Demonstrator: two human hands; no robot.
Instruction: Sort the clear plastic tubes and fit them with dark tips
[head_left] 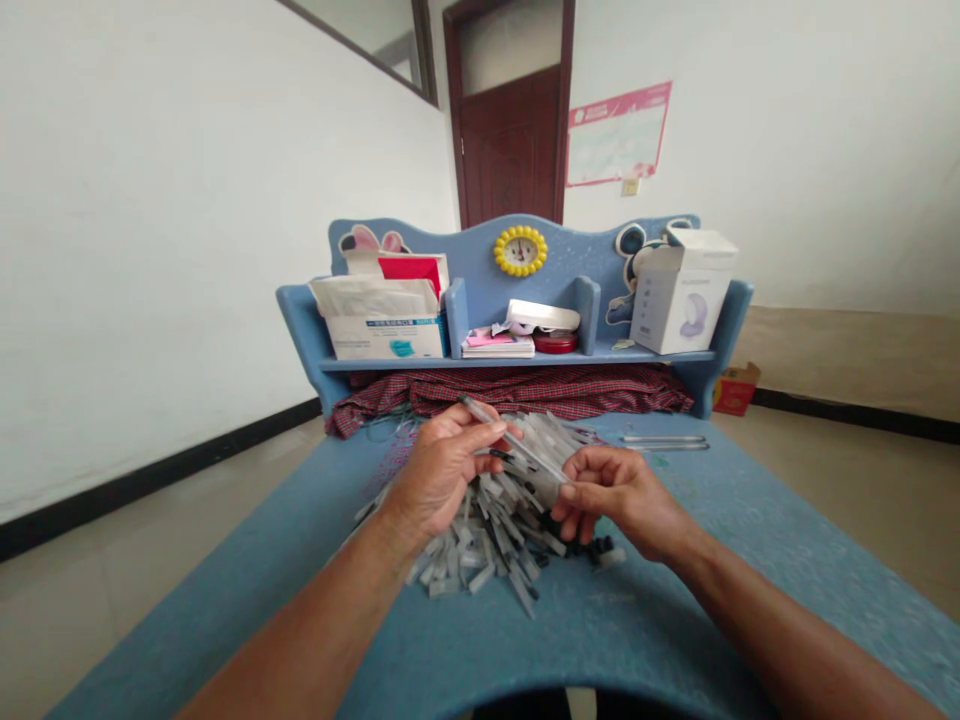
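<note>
A translucent pen (534,456) slants above the table between my two hands. My left hand (439,470) pinches its upper, darker end between thumb and fingers. At its lower right end, the thumb and fingers of my right hand (622,495) are closed on it. A small dark piece (495,455) shows at my left fingertips; whether it is held cannot be made out. Beneath both hands spreads a heap of clear pen parts (469,545), some with dark ends. Several small black pieces (602,546) lie below my right hand.
Thin pen-like sticks (664,442) lie at the right rear of the blue table (750,560). Checked cloth (517,390) is bunched under the raised shelf (517,364), which holds a mask box (386,338), a red round tin (555,343) and a white carton (679,300).
</note>
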